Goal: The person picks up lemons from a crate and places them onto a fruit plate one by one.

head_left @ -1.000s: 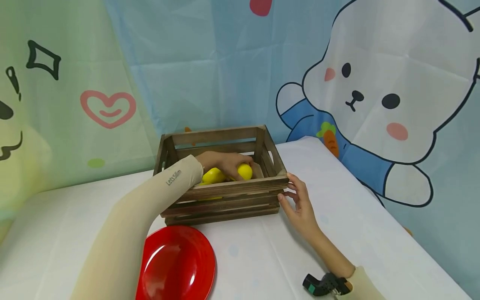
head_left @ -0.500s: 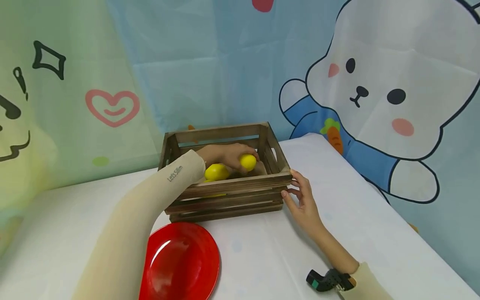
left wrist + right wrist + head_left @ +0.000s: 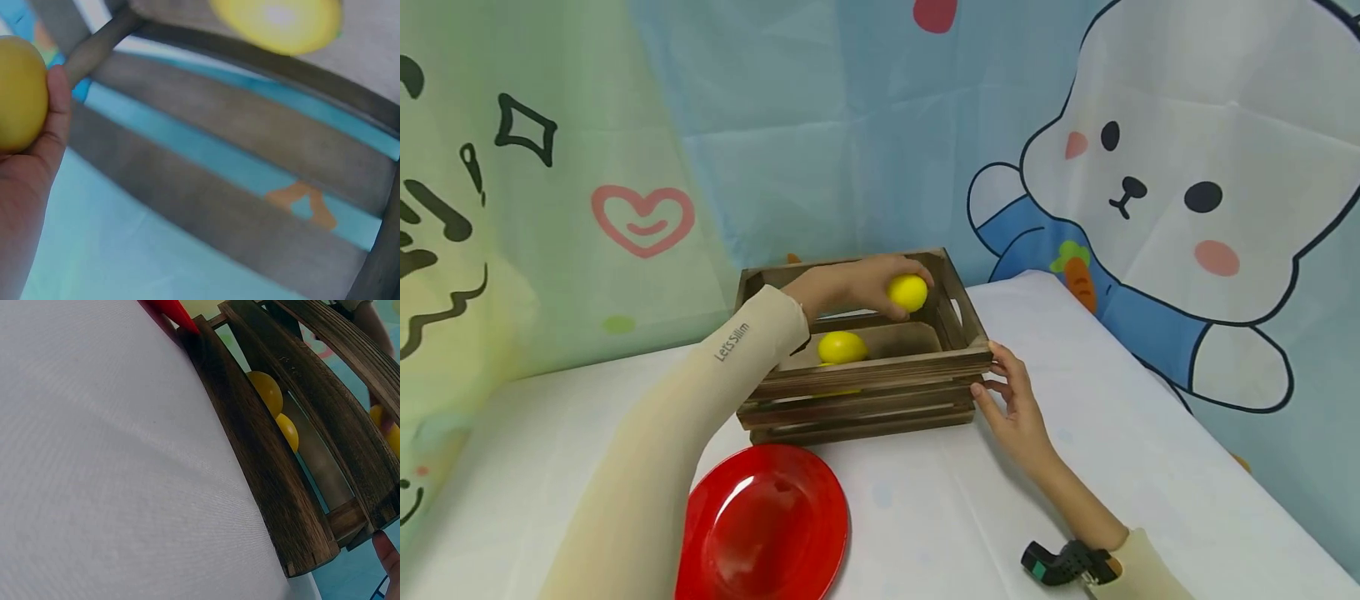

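My left hand (image 3: 865, 282) grips a yellow lemon (image 3: 907, 292) above the inside of the wooden crate (image 3: 872, 373). Thumb and fingers lie around the fruit, which also shows at the left edge of the left wrist view. Another lemon (image 3: 842, 347) lies on the crate floor, with a sliver of yellow below it. Through the slats, the right wrist view shows two yellow fruits (image 3: 265, 394) touching each other. My right hand (image 3: 1015, 412) rests its loosely bent fingers against the crate's right front corner, with the thumb at the end of a lower slat.
A red plate (image 3: 767, 525) stands on the white tablecloth (image 3: 925, 517) in front of the crate, partly hidden by my left sleeve. A cartoon-printed curtain (image 3: 790, 125) hangs right behind the crate. A black wrist camera (image 3: 1063, 562) is strapped to my right wrist.
My left hand has risen from the crate floor with the lemon in its grip. The other lemon stays in the crate. My right hand keeps its place at the corner.
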The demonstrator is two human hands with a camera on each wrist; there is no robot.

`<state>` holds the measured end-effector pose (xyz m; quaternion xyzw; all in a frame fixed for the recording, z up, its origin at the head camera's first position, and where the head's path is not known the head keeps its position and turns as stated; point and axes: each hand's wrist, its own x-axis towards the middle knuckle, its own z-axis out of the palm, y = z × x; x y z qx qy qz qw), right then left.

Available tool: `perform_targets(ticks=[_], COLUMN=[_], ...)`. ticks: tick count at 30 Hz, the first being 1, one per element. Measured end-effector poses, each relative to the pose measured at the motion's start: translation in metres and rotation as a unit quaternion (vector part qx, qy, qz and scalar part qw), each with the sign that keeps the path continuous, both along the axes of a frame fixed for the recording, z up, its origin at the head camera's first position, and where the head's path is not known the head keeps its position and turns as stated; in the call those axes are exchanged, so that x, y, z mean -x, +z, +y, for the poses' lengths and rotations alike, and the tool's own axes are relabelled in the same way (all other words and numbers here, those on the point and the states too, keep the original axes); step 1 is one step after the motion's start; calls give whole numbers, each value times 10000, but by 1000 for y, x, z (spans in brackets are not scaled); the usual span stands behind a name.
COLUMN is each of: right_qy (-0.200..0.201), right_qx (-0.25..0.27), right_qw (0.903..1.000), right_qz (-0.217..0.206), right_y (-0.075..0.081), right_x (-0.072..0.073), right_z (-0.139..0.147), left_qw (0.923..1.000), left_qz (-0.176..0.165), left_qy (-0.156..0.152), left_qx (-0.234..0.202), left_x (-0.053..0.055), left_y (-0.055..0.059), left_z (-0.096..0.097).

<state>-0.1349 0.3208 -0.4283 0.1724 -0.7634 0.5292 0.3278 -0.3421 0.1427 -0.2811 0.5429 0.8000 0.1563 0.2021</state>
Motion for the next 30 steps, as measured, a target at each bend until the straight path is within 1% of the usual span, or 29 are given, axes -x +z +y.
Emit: perform_targets(ticks=[2,3,9,12,15,19,22,26,28,30], right_qy=[32,29,-52,-84,-79,-44,-58,-33,-3,-5], right_qx=[0,-9,-52,-80,-99,-112,-149,-158,-133,-111], right_qw=[10000,10000,10000,9999,9999,9999,9999,9998,9998,9999], right_qz=[12,7,-28,-42,-19,5,33,117,128,88], right_y=[1,1,3,3,3,1,1,0,0,-1], right_x=[1,1,1,1,1,3,4,8,8,8], right_z=[-1,-2,-5,-6,-7,-8,-8,-8,-9,-10], left_qw=[9996,9993,9959,9948,9944,9923,9895,9857,9842,9829], left_qz=[-141,-158,52,58,65,87,217,397,514,556], left_qy=[178,184,157,215,207,194,178,192,200,224], left_qx=[-176,-300,-885,-990,-1036,-1217,-1421,-1623,-1684,-1742], left_x=[-1,-1,-2,-6,-11,-21,-28,-39,-44,-50], left_y=[9,13,29,37,47,60,69,75,75,74], left_z=[-5,-7,-25,-36,-45,-59,-68,-82,-89,-98])
